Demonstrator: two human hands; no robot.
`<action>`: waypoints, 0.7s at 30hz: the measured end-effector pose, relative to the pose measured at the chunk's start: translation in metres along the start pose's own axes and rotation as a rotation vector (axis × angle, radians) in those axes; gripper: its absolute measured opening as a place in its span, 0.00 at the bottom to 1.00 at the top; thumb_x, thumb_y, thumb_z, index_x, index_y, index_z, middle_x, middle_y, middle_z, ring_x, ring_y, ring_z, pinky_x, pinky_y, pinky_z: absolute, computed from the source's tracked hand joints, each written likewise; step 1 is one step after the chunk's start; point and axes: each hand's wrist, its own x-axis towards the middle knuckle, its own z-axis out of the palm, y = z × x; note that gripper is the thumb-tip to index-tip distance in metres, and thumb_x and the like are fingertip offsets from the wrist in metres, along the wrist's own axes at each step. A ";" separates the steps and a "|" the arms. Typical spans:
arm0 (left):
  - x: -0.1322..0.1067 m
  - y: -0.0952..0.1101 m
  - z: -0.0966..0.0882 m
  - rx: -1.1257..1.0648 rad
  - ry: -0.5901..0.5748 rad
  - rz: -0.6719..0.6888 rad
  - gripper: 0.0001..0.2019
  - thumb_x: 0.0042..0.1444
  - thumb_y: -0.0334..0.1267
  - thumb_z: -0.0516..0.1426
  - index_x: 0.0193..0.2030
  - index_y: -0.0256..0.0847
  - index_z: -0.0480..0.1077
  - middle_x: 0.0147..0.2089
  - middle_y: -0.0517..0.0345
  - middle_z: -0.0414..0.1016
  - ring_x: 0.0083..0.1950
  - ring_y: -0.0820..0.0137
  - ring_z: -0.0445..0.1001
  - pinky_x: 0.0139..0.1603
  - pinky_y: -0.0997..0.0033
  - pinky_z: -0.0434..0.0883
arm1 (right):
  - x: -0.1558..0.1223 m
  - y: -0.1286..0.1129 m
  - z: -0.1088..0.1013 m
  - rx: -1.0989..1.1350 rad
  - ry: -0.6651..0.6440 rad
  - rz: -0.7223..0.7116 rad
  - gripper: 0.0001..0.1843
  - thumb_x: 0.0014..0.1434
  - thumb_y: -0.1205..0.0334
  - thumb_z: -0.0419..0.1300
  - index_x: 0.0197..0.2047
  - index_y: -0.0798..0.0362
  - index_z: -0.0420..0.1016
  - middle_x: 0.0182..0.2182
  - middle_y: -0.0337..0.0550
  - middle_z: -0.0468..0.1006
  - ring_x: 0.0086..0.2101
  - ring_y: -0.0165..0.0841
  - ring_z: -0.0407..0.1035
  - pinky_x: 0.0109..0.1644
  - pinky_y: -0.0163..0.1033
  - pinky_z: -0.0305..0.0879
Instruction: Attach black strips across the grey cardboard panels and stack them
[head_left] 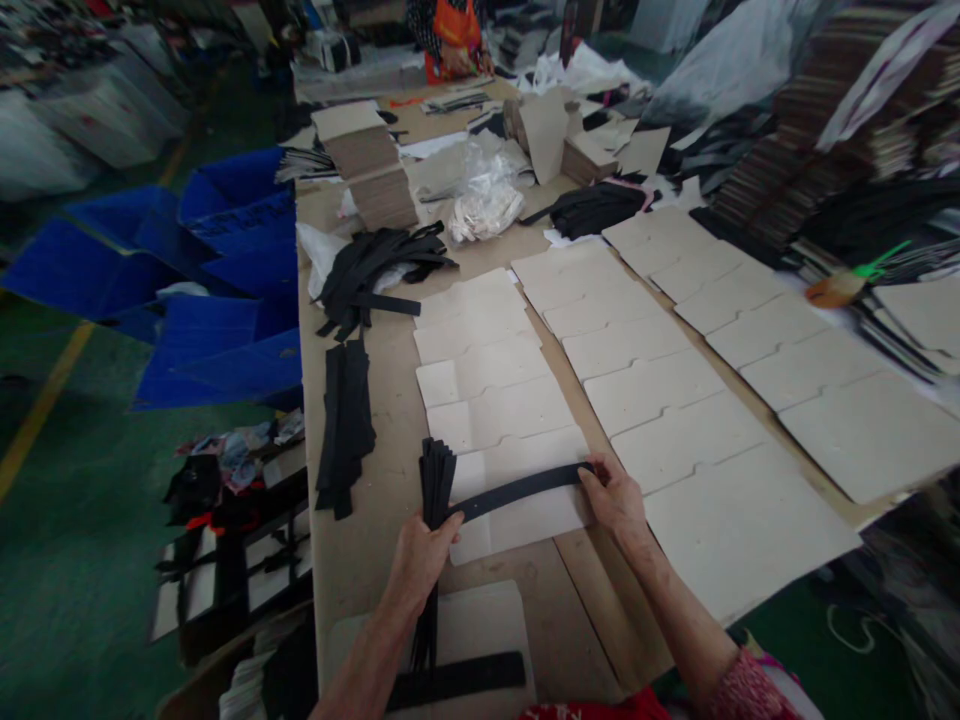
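My left hand point(422, 560) is closed round a bundle of black strips point(435, 478) that stands on end at the table's near edge. One black strip point(521, 488) lies across a grey cardboard sheet point(525, 520), and both hands touch it. My right hand point(611, 495) presses its right end down with fingers pinched on it. Another black strip point(457, 678) lies on a cardboard sheet point(487, 620) close to my body.
Rows of overlapping grey cardboard sheets point(637, 380) cover the wooden table point(360, 560). Loose black strips point(346, 420) lie left, a heap point(379, 265) farther back. Blue bins point(217, 280) stand on the floor at left. Cardboard stacks point(371, 165) and a person in orange point(450, 35) are beyond.
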 end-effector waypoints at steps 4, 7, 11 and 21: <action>0.004 -0.005 0.004 0.016 0.002 -0.007 0.15 0.48 0.44 0.60 0.38 0.35 0.76 0.20 0.59 0.73 0.25 0.64 0.74 0.25 0.71 0.64 | 0.001 0.002 0.001 -0.056 0.006 -0.030 0.19 0.54 0.50 0.55 0.44 0.52 0.75 0.34 0.44 0.79 0.34 0.38 0.71 0.42 0.44 0.67; 0.007 -0.008 0.006 0.017 -0.004 -0.007 0.17 0.49 0.45 0.60 0.40 0.35 0.76 0.21 0.58 0.74 0.25 0.64 0.74 0.25 0.71 0.65 | 0.003 0.002 0.003 -0.092 0.015 -0.057 0.19 0.55 0.51 0.55 0.45 0.52 0.75 0.35 0.45 0.79 0.35 0.38 0.72 0.43 0.44 0.67; 0.010 -0.007 0.008 0.027 -0.003 -0.002 0.15 0.48 0.44 0.60 0.39 0.35 0.76 0.21 0.58 0.74 0.26 0.65 0.75 0.26 0.71 0.65 | 0.004 0.001 0.004 -0.135 0.018 -0.087 0.17 0.57 0.54 0.55 0.45 0.52 0.75 0.37 0.46 0.80 0.36 0.38 0.72 0.45 0.44 0.67; 0.018 -0.008 0.009 0.019 -0.009 0.001 0.14 0.49 0.43 0.60 0.39 0.35 0.75 0.21 0.58 0.74 0.25 0.64 0.75 0.26 0.71 0.66 | 0.003 -0.002 0.005 -0.206 0.028 -0.097 0.15 0.57 0.56 0.55 0.45 0.51 0.75 0.38 0.46 0.80 0.37 0.39 0.72 0.45 0.44 0.67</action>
